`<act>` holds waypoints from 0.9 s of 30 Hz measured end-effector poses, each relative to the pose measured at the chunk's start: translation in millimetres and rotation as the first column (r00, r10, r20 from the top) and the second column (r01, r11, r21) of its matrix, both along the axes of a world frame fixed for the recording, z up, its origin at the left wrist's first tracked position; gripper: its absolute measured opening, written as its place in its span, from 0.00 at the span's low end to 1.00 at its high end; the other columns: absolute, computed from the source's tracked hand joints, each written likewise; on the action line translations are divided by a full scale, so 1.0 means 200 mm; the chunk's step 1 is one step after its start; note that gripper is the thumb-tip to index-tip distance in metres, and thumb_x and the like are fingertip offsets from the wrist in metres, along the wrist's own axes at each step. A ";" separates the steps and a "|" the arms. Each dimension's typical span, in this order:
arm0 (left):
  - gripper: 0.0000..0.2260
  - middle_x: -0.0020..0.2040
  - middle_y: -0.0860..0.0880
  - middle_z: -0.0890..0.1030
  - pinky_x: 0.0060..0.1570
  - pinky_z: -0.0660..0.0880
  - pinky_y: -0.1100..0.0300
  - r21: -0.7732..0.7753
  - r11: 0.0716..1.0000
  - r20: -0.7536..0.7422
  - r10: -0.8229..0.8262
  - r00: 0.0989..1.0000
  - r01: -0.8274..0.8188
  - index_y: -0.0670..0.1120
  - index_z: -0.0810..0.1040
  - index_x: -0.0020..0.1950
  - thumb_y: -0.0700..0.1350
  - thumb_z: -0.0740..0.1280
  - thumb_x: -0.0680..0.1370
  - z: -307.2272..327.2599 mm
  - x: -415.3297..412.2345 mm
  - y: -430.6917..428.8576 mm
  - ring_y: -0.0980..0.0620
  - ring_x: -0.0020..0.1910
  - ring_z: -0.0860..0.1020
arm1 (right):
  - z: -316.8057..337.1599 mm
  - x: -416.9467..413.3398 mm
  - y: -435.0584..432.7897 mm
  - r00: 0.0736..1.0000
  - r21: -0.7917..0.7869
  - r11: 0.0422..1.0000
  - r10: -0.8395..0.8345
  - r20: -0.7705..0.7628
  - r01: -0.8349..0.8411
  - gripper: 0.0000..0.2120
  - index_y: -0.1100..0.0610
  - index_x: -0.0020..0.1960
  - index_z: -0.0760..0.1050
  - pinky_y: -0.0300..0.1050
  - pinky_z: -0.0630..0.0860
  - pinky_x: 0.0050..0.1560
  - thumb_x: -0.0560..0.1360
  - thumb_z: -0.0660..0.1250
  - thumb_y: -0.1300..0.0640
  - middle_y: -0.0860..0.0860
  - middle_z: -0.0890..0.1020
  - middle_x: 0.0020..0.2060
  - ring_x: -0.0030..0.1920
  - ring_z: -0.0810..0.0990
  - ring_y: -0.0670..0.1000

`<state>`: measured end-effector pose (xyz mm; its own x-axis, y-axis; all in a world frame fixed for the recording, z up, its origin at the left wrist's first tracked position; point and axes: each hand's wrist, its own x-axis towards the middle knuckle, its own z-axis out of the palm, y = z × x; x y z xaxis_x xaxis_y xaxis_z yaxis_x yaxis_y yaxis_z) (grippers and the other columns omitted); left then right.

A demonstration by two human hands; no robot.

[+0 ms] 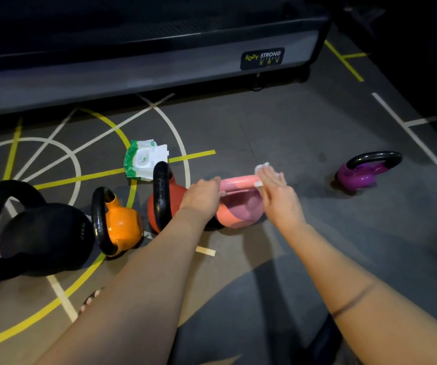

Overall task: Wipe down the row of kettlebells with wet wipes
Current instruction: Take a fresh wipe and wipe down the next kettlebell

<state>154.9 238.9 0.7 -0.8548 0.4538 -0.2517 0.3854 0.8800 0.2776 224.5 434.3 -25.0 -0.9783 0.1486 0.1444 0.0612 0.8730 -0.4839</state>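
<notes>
- Head view: left hand [203,197] grips the handle end of the pink kettlebell [238,209], which stands beside the red kettlebell [179,192].
- Right hand [275,191], fingers straight, presses a white wipe [261,168] on the handle's other end.
- Wipes pack [145,159] lies on the floor beyond.

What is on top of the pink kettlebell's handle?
A white wipe on its right end, pressed flat by the right hand; the left hand grips the left end. The pink kettlebell handle under both hands is hidden.
</notes>
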 end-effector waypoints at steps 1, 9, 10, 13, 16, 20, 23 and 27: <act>0.11 0.55 0.38 0.81 0.47 0.70 0.49 -0.001 1.000 0.000 0.003 1.000 -0.003 0.44 0.72 0.62 0.49 0.61 0.85 0.00 0.00 0.00 0.34 0.56 0.78 | 0.01 -0.01 -0.07 0.997 0.021 0.997 0.078 -0.011 -0.077 0.23 0.60 0.74 0.70 0.50 0.56 0.77 0.80 0.55 0.65 0.55 0.70 0.75 0.76 0.67 0.54; 0.08 0.56 0.39 0.81 0.48 0.72 0.48 0.001 1.000 0.000 0.014 1.000 -0.014 0.44 0.72 0.61 0.47 0.61 0.85 0.02 0.01 0.00 0.34 0.55 0.79 | 0.03 -0.08 0.10 0.972 0.132 0.967 0.204 0.115 -0.219 0.24 0.62 0.74 0.69 0.51 0.52 0.78 0.79 0.60 0.68 0.58 0.70 0.75 0.76 0.66 0.56; 0.08 0.56 0.38 0.81 0.49 0.73 0.47 0.008 1.000 0.000 0.020 1.000 -0.020 0.44 0.72 0.61 0.46 0.60 0.85 0.02 0.01 0.00 0.34 0.55 0.79 | 0.04 -0.08 0.12 0.977 0.126 0.974 0.176 0.116 -0.190 0.23 0.63 0.74 0.70 0.52 0.53 0.78 0.79 0.63 0.67 0.59 0.70 0.74 0.76 0.67 0.58; 0.10 0.56 0.38 0.81 0.49 0.72 0.47 0.009 1.000 0.004 0.016 1.000 -0.016 0.44 0.72 0.62 0.48 0.60 0.85 0.03 0.02 0.01 0.33 0.56 0.78 | 0.05 -0.05 0.04 0.986 0.117 0.981 0.145 0.076 -0.154 0.22 0.63 0.73 0.71 0.53 0.54 0.78 0.79 0.61 0.68 0.58 0.71 0.74 0.76 0.67 0.58; 0.10 0.56 0.38 0.81 0.47 0.71 0.48 0.005 1.000 0.003 0.023 1.000 -0.023 0.45 0.72 0.62 0.50 0.60 0.85 0.03 0.01 0.00 0.34 0.56 0.78 | 0.04 -0.02 -0.06 0.971 0.131 0.962 0.240 0.004 -0.238 0.24 0.63 0.72 0.71 0.55 0.59 0.77 0.78 0.53 0.66 0.57 0.73 0.72 0.74 0.71 0.55; 0.11 0.54 0.38 0.81 0.46 0.69 0.49 0.019 1.000 -0.001 0.019 1.000 -0.019 0.44 0.71 0.61 0.51 0.60 0.85 0.02 0.02 0.00 0.34 0.55 0.78 | 0.00 -0.04 0.02 0.940 0.160 0.931 0.338 -0.041 -0.328 0.24 0.64 0.69 0.75 0.65 0.60 0.72 0.74 0.57 0.67 0.58 0.78 0.68 0.69 0.76 0.57; 0.11 0.53 0.38 0.81 0.45 0.69 0.49 0.031 0.999 0.008 0.031 0.999 -0.031 0.44 0.72 0.61 0.51 0.61 0.85 0.02 0.01 0.00 0.33 0.54 0.78 | -0.04 0.00 0.20 0.992 0.069 0.990 0.123 -0.019 -0.122 0.22 0.60 0.71 0.74 0.61 0.57 0.74 0.79 0.60 0.58 0.55 0.78 0.68 0.67 0.78 0.61; 0.12 0.54 0.38 0.81 0.48 0.72 0.48 0.040 0.998 0.004 0.042 0.999 -0.042 0.45 0.71 0.63 0.51 0.60 0.85 0.02 0.03 -0.01 0.33 0.54 0.78 | -0.03 0.01 0.10 0.993 0.020 0.995 0.096 -0.062 -0.095 0.21 0.57 0.74 0.72 0.53 0.57 0.77 0.81 0.61 0.61 0.52 0.74 0.72 0.72 0.72 0.55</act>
